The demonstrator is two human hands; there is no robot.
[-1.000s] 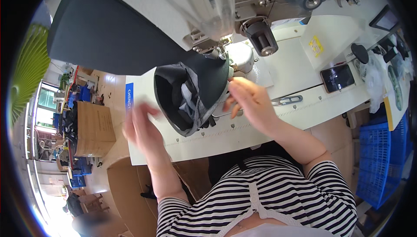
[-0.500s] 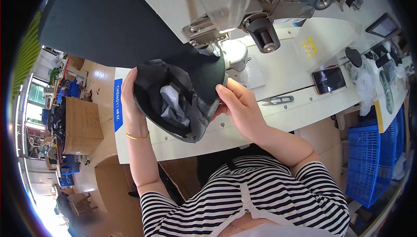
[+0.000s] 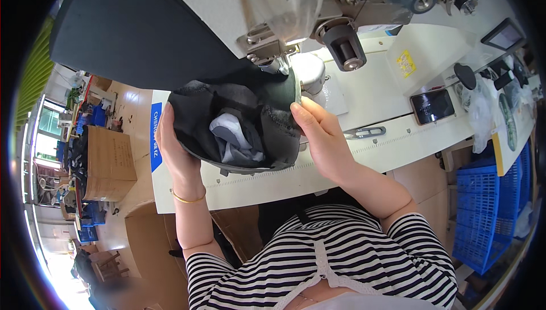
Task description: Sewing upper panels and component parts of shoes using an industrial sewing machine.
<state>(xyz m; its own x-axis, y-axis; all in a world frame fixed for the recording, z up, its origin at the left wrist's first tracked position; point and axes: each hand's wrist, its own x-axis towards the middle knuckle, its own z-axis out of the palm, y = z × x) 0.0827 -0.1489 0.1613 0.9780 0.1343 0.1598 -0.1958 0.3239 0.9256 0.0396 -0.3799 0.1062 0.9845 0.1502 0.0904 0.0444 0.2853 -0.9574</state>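
A dark grey cap [image 3: 239,125] with a pale lining is held up under the head of a white sewing machine [image 3: 273,8]. My left hand [image 3: 173,151] grips the cap's left side from below; a gold bangle sits on that wrist. My right hand [image 3: 318,133] pinches the cap's right edge close to the needle area [image 3: 278,65]. The cap's inside faces me.
The white sewing table [image 3: 375,151] carries a metal thread snip [image 3: 364,132] and a dark phone [image 3: 432,105]. A blue crate [image 3: 483,213] stands at the right. Cardboard boxes [image 3: 108,156] stand on the floor at the left.
My left hand has risen from open and apart to gripping the cap's left side. The cap has turned so its inside faces me and has shifted left under the machine head.
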